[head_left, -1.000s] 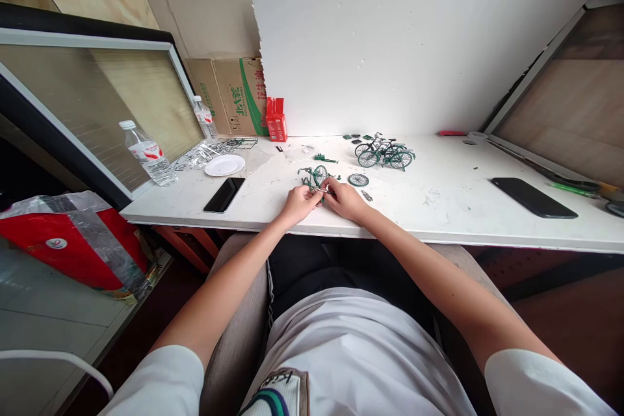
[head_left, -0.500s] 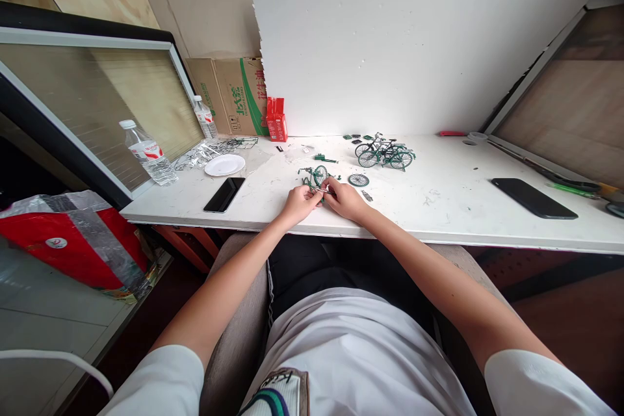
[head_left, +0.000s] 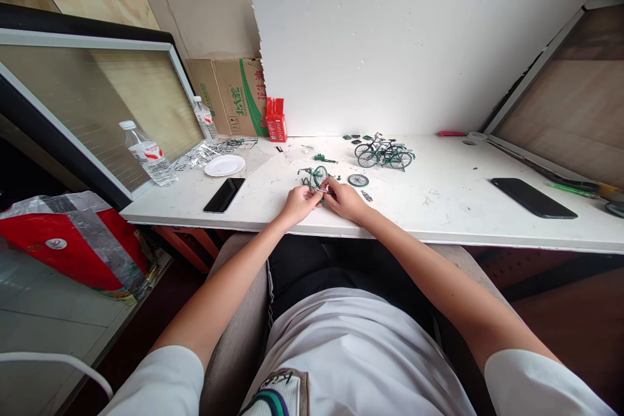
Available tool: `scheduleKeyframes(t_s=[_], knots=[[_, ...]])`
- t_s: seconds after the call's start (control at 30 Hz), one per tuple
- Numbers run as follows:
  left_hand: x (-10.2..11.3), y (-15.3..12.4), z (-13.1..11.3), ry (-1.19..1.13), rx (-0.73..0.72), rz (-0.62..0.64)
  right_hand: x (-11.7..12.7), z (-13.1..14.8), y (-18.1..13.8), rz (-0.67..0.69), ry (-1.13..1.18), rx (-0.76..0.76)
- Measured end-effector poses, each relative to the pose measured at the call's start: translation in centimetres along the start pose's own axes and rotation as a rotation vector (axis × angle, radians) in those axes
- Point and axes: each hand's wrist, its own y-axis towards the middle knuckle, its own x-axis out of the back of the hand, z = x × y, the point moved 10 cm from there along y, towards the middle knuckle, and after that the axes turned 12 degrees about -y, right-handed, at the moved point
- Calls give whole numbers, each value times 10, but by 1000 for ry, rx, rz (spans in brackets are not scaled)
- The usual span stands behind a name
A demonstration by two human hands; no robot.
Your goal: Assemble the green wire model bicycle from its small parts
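My left hand (head_left: 299, 202) and my right hand (head_left: 344, 199) meet near the front edge of the white table (head_left: 439, 208). Both pinch a small green model bicycle part (head_left: 316, 179) with one wheel showing just beyond my fingertips. A thin metal piece lies between my fingertips. A loose small wheel (head_left: 358, 179) lies right of my hands. Two finished green model bicycles (head_left: 385, 153) stand farther back. A small green piece (head_left: 324, 158) lies behind the part I hold.
A black phone (head_left: 224, 194) and a white paper plate (head_left: 225, 165) lie to the left, with two water bottles (head_left: 149, 153) and plastic part frames (head_left: 214, 148). A red carton (head_left: 276, 119) and a cardboard box (head_left: 234, 96) stand at the back. Another phone (head_left: 533, 197) lies right.
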Motion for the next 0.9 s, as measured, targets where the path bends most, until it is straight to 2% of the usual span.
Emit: scheduleKeyframes(t_s=[0.9], knots=[[0, 0, 0, -9, 0, -1, -1, 0, 0, 0, -7, 0]])
